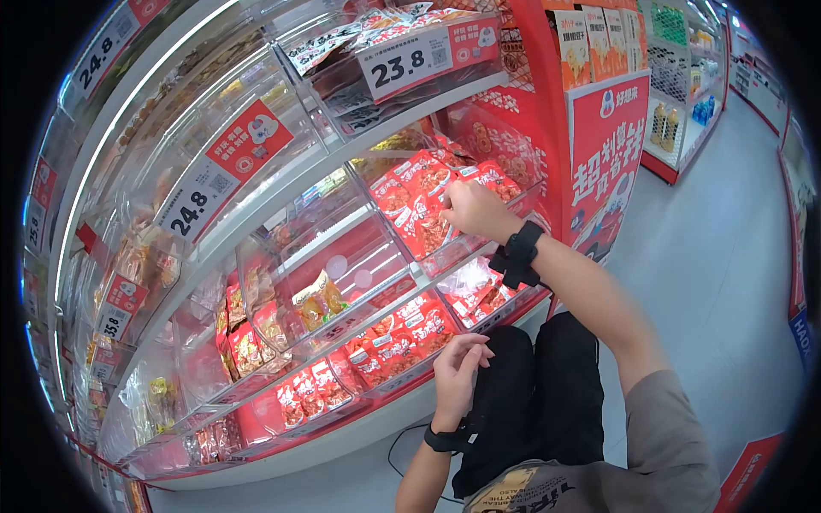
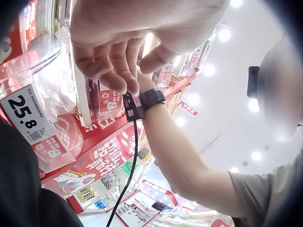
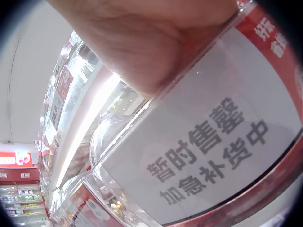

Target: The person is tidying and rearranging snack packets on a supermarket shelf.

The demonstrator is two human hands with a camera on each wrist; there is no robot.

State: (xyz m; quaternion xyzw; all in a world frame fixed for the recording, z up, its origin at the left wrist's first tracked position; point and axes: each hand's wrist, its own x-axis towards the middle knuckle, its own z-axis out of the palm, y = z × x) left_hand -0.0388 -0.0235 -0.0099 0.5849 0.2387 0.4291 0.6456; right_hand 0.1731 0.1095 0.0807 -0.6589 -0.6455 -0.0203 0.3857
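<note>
My right hand (image 1: 477,209) is over a clear bin of red snack packets (image 1: 415,192) on the middle shelf. Its fingers are curled down at the packets; I cannot tell whether they pinch one. In the right wrist view, the heel of this hand (image 3: 142,42) is at the top edge of the bin's front, above a white label card (image 3: 203,156); the fingers are hidden. My left hand (image 1: 459,376) is in front of the lower shelf, close to my knee, fingers loosely bent and holding nothing. The left wrist view shows the same hand (image 2: 137,33) from below.
Lower bins hold more red packets (image 1: 402,338) and a yellowish bag (image 1: 320,299). Price cards (image 1: 406,64) front the upper shelves. A red poster panel (image 1: 605,158) stands at the shelf's right end, beside the grey aisle floor (image 1: 684,282). A black cable (image 2: 135,156) hangs by the right wrist.
</note>
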